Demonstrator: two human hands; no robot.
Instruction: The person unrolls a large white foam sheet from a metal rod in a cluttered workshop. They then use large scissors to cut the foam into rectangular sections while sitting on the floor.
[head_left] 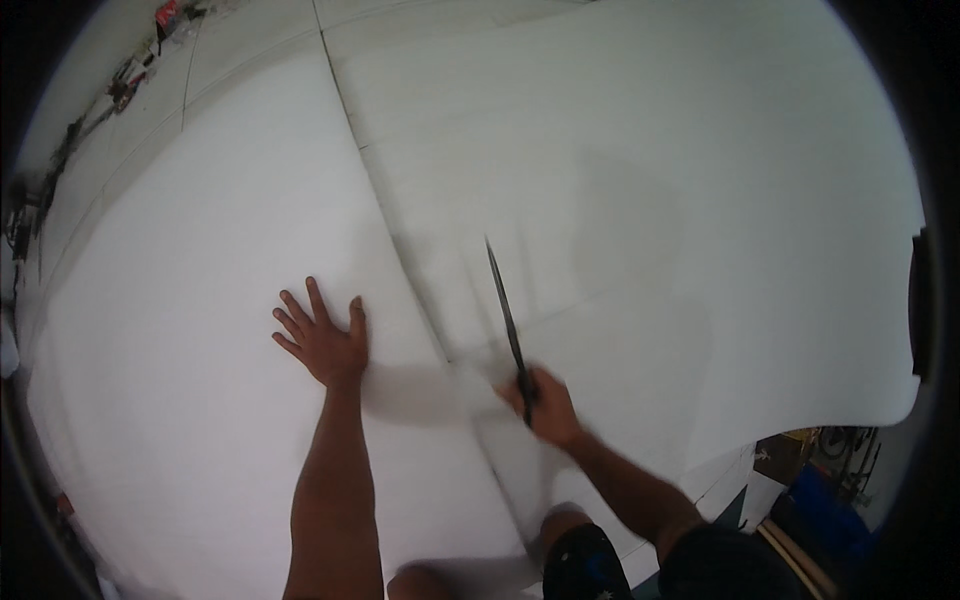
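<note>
A broad white sheet (190,240), which looks like foam, spreads across the left side. My left hand (330,345) lies flat on it, palm down with fingers spread. A dark, straight edge line runs along this sheet's right side, from the top down toward my knees. To the right of that line stretches a second pale sheet or surface (760,230). Over it, my right hand (552,405) grips a long, narrow, dark knife (508,322) by its handle. The blade points up and away, its tip apart from the edge line. My right hand is slightly blurred.
Pale floor tiles (225,55) and dark clutter (130,80) lie at the far left. Near right are a blue object (825,510), wooden strips (795,560) and a brown box-like thing (785,455). A dark object (918,305) borders the right sheet. My knees are at the bottom.
</note>
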